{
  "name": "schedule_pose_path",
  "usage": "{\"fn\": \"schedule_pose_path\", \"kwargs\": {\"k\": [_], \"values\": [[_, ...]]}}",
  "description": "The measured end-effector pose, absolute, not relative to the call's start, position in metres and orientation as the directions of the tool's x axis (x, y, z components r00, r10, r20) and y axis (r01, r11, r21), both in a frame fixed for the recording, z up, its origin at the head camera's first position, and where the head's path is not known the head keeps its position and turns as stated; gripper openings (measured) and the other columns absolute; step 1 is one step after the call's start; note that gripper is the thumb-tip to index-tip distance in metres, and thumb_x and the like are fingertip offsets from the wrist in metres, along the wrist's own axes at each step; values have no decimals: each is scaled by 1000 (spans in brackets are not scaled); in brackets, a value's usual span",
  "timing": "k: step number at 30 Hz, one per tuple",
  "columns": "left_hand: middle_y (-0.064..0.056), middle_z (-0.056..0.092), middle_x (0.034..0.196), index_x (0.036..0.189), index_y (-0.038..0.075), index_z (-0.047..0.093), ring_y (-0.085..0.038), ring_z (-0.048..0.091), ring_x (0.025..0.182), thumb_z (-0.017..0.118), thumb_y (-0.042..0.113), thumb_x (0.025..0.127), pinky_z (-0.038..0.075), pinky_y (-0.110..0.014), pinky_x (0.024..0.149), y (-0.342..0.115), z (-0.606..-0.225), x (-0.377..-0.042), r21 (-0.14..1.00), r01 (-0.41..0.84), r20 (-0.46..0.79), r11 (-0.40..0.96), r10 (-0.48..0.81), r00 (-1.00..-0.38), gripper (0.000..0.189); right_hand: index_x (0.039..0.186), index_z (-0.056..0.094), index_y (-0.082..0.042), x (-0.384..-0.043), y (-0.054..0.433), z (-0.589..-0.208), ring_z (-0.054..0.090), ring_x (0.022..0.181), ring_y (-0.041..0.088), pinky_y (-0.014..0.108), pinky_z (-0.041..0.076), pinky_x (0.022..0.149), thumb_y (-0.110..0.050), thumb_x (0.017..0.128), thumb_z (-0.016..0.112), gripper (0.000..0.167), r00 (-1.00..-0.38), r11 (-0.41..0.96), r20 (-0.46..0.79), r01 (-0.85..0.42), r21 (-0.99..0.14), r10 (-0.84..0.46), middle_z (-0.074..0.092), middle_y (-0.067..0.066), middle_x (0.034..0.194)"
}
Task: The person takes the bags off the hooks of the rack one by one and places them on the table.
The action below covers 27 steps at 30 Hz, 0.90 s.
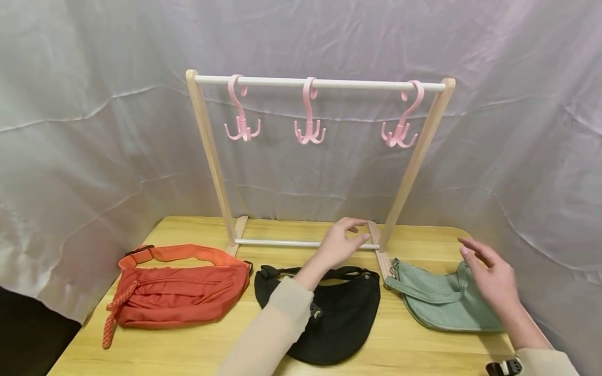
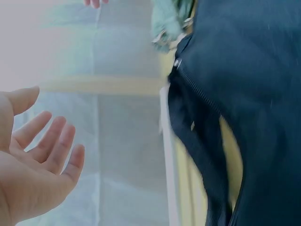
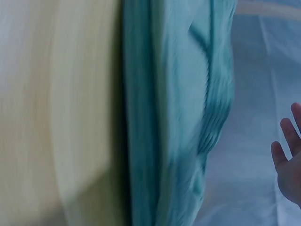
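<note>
My left hand (image 1: 339, 241) reaches over the black bag (image 1: 345, 313), its fingers loosely bent with nothing between them. In the left wrist view that hand (image 2: 44, 169) appears palm-side with fingers spread, beside the bag's zipper and strap (image 2: 200, 155). On the right, my right hand (image 1: 494, 274) hovers over the right end of the green bag (image 1: 432, 297), holding nothing. The right wrist view has the green bag (image 3: 181, 117) close up, with part of the right hand (image 3: 290, 162) at the edge. A red bag (image 1: 181, 295) lies at the left, away from both hands.
Behind the bags stands a rack with wooden posts (image 1: 211, 156) and a white top bar (image 1: 357, 83). Three pink hooks hang from it, a left one (image 1: 242, 122), a middle one (image 1: 309, 122) and a right one (image 1: 402, 128). Grey cloth (image 1: 117, 130) surrounds the wooden table (image 1: 155, 350).
</note>
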<state>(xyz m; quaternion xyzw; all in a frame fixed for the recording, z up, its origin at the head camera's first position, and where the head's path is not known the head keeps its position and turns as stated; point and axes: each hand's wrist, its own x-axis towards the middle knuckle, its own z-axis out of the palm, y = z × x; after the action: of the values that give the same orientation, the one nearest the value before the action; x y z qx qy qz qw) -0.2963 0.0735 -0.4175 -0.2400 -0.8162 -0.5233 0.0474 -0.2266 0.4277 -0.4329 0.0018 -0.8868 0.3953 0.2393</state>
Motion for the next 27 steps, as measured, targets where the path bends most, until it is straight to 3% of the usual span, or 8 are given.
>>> {"fn": "schedule_pose_path", "kwargs": {"k": [11,13,18,21,25,27], "values": [[-8,59,146,142,12,64,-28,57,129,71,25,100,50,-50,102,20,-401,-286,807,501,450,312,225,-864,45,142,65,-9,-216,386,-412,49,120,-13,1,44,83,-17,105,63,38,-831,637,533,-329,-697,155,60,-17,141],[-7,59,147,143,13,63,-28,57,131,72,25,100,48,-49,106,8,-400,-283,786,516,476,341,199,-857,46,142,66,-11,-214,379,-409,48,123,-13,0,42,85,-16,105,64,37,-811,658,567,-348,-668,146,60,-15,142],[-6,57,149,147,15,60,-28,53,137,73,26,99,41,-50,115,-22,-400,-273,700,545,551,460,136,-823,51,150,59,-21,-212,364,-405,39,138,-10,6,28,105,-15,104,63,46,-784,714,619,-408,-569,46,55,-5,153],[-8,55,152,150,13,56,-31,48,142,73,25,99,38,-51,117,-43,-402,-265,615,557,601,558,124,-789,56,156,50,-25,-211,356,-404,33,150,7,34,29,122,-17,105,63,53,-798,735,602,-420,-532,-20,45,-1,161],[-10,49,158,154,9,51,-34,42,146,72,27,99,34,-54,120,-73,-407,-258,496,542,643,678,133,-754,61,162,41,-22,-209,347,-403,25,155,37,71,19,119,-21,105,62,61,-816,750,572,-429,-504,-82,33,6,168],[-10,43,163,156,9,47,-35,37,149,70,31,100,31,-58,121,-88,-408,-254,455,510,638,730,133,-759,64,163,37,-17,-209,344,-404,21,155,44,71,13,121,-22,105,62,63,-817,762,565,-438,-477,-116,29,11,170]]}}
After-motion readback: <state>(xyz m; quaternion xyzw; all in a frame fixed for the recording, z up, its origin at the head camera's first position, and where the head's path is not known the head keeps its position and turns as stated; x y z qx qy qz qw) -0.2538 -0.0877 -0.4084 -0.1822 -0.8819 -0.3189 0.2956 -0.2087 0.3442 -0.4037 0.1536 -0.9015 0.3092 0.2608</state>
